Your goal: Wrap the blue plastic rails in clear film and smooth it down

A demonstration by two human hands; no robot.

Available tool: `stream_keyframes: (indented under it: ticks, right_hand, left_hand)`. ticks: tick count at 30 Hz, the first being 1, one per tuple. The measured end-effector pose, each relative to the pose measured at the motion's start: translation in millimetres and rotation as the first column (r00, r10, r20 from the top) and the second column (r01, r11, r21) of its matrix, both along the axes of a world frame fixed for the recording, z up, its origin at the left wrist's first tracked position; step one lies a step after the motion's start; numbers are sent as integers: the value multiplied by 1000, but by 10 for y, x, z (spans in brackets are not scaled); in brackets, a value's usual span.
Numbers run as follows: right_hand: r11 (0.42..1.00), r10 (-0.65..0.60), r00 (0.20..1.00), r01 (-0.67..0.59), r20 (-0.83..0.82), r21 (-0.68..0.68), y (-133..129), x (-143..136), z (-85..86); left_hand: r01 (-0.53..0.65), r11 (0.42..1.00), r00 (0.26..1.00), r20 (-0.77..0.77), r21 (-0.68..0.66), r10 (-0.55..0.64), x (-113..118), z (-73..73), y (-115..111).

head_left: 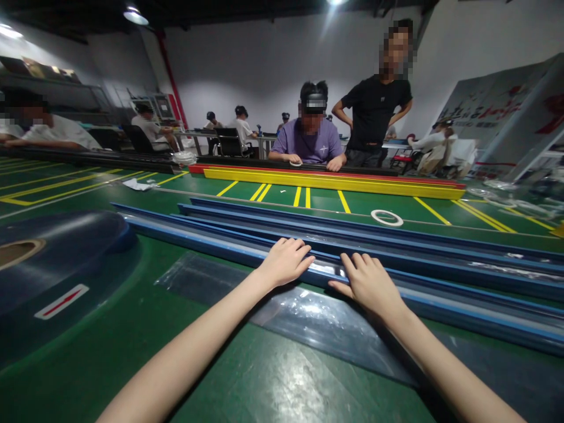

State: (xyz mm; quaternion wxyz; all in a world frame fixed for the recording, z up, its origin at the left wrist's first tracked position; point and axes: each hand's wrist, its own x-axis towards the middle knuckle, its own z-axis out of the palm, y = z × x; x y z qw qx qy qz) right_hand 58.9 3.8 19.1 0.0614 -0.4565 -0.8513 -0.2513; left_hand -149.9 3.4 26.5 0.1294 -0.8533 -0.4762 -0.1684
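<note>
A long blue channel-shaped rail (423,302) runs across the table before me. My left hand (284,262) is closed over it, fingers hooked over the top and thumb on the near side. A little to the right, my right hand (372,288) grips the same rail, fingers over the top and thumb along its near face. Between my hands the rail's surface looks shiny. Clear plastic film (308,317) lies flat on the table in front of the rail, partly under my wrists. My fingertips on the rail's far side are partly hidden.
Behind lie more blue rails (440,247), a white tape ring (386,218) and a yellow rail (330,181) beside a red one. A large film roll (66,276) rests at left on the green table (211,376). A person in purple (308,141) sits opposite; another stands behind.
</note>
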Motion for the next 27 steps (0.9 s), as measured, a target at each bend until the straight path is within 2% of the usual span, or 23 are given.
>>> stream_keyframes:
  ticks: [3, 6, 10, 13, 16, 19, 24, 27]
  right_hand:
    - [1000, -1, 1000, 1, -27, -13, -12, -153, 1]
    - [1000, 2, 998, -3, -66, -27, 0, -247, -4]
    - [998, 8, 991, -16, -134, -59, 13, -253, -1]
    - [992, 46, 984, -66, -174, -109, 8, -138, 5]
    - [992, 36, 978, -61, -207, -112, -3, 145, -9]
    - [997, -8, 979, -8, -204, -77, -11, 615, -38]
    - [984, -180, 970, 177, -163, -33, -24, 1428, -61]
    - [969, -240, 962, 244, -131, 20, -39, 1610, -72]
  left_hand:
    - [-69, 997, 998, -5, 47, 69, 87, -42, 18]
    - [-129, 988, 992, 5, 89, 130, 67, -88, 53]
    - [-128, 982, 992, 20, 139, 127, 0, -139, 100]
    - [-108, 978, 994, 26, 180, 105, -17, -155, 125]
    - [-109, 975, 994, 31, 196, 105, -47, -151, 135]
    - [-158, 971, 988, 30, 182, 155, -145, -136, 139]
    - [-255, 958, 967, 18, 129, 255, -397, -98, 133]
    - [-349, 935, 937, 22, 58, 348, -492, -28, 116]
